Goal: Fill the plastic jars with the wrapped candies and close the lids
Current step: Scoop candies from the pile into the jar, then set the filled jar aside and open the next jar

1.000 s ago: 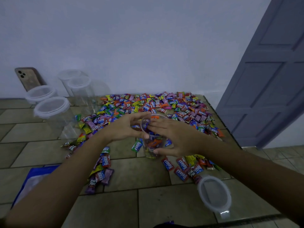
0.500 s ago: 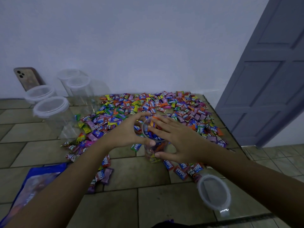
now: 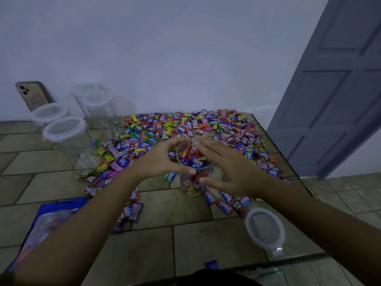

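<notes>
**Two hands at the candy jar**

A blue bag (image 3: 47, 219) lies at the left of the desk (image 3: 185, 244). Closed jars (image 3: 66, 129) stand behind it. The left hand (image 3: 162, 159) curls its fingers (image 3: 175, 142) round the top of the open jar (image 3: 193, 182) and holds it. This jar stands mid-desk, nearly full. The right hand (image 3: 228, 168) lays straight fingers (image 3: 206, 145) over the jar's mouth. Wrapped candies (image 3: 206, 129) lie spread behind. A loose lid (image 3: 265, 230) lies at the right.

Clear plastic jar (image 3: 192, 178); glossy candies (image 3: 185, 126)
</notes>
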